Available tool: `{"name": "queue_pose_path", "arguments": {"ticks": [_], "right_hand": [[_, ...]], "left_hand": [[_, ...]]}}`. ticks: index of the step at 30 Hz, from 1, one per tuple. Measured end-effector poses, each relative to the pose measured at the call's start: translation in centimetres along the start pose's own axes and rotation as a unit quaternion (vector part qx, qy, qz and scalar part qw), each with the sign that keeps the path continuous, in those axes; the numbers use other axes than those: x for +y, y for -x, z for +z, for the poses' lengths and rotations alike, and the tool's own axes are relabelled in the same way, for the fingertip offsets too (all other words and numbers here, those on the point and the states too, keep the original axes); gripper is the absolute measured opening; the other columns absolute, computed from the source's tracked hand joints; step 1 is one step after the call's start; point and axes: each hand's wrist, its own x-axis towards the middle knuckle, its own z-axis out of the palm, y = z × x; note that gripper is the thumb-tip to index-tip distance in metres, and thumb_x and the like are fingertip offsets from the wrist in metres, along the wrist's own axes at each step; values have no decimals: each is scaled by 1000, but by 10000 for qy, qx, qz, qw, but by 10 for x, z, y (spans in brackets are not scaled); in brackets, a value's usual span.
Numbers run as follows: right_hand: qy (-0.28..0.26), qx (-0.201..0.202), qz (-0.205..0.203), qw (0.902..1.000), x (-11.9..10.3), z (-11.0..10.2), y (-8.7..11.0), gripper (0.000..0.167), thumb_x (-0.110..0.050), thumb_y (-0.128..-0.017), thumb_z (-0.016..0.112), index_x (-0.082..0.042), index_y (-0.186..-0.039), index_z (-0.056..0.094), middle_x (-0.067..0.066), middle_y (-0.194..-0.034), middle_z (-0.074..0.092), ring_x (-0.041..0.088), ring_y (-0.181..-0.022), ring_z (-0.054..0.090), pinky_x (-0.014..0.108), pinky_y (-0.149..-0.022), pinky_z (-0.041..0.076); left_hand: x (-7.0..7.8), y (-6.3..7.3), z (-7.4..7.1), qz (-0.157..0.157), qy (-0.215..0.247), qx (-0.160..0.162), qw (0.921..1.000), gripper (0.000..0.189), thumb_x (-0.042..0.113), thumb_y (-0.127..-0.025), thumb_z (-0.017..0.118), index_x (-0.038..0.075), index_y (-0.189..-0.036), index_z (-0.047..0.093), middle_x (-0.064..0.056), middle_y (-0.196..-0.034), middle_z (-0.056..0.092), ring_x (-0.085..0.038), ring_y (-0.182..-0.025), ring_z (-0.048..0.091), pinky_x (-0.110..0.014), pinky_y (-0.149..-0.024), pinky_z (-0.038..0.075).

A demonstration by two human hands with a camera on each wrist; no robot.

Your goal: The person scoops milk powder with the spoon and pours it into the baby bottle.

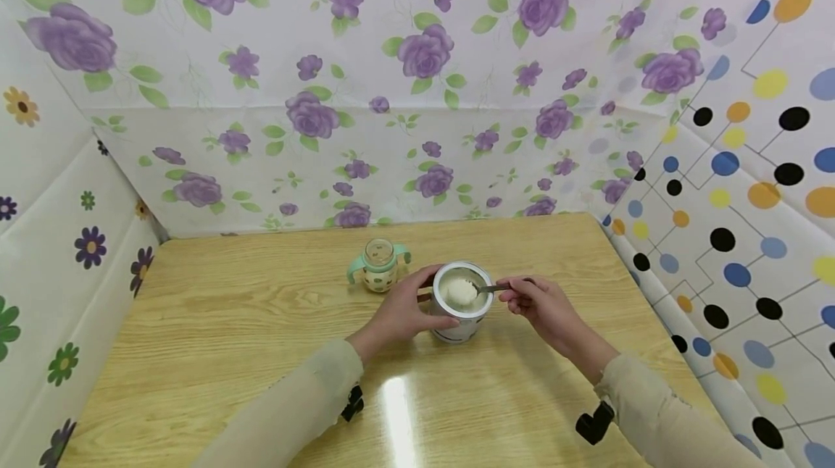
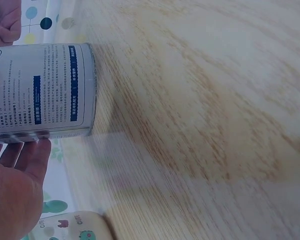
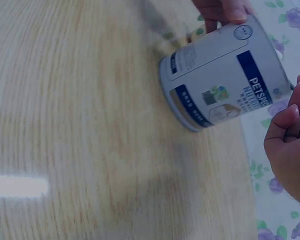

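A white and blue tin can (image 1: 457,332) stands on the table with its top uncovered and pale powder (image 1: 462,292) showing inside the rim. My left hand (image 1: 401,308) grips the can from its left side, thumb in front and fingers behind. In the left wrist view, printed text covers the can's wall (image 2: 45,90) beside the left fingers. My right hand (image 1: 548,312) pinches the handle of a metal spoon (image 1: 494,287), whose bowl end lies over the powder within the can's mouth. From the right wrist, the right hand (image 3: 295,150) is seen near the can's rim; the spoon is hidden there.
Behind the can, to its left, a lidless baby bottle (image 1: 380,278) with two mint-green handles stands on the wooden table (image 1: 248,308). Patterned cloth (image 1: 424,127) rises behind the table and along both sides.
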Motion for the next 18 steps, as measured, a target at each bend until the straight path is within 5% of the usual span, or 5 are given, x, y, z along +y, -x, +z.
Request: {"name": "queue_pose_path", "arguments": {"ticks": [11, 18], "right_hand": [[-616, 187, 42, 9979, 3, -5, 4, 28, -23, -114, 56, -3, -122, 73, -1, -95, 78, 8, -85, 68, 22, -80, 59], [-372, 113, -145, 9991, 4, -2, 3, 31, -22, -114, 55, 2, -125, 71, 0, -97, 78, 9, -86, 69, 21, -80, 60]], "left_hand": [[3, 0, -1, -12, 5, -41, 10000, 94, 24, -80, 98, 20, -159, 48, 1, -153, 57, -23, -140, 55, -45, -114, 52], [3, 0, -1, -23, -27, -27, 10000, 94, 25, -80, 99, 20, -159, 49, 2, -153, 57, -20, -139, 56, -43, -113, 53]]}}
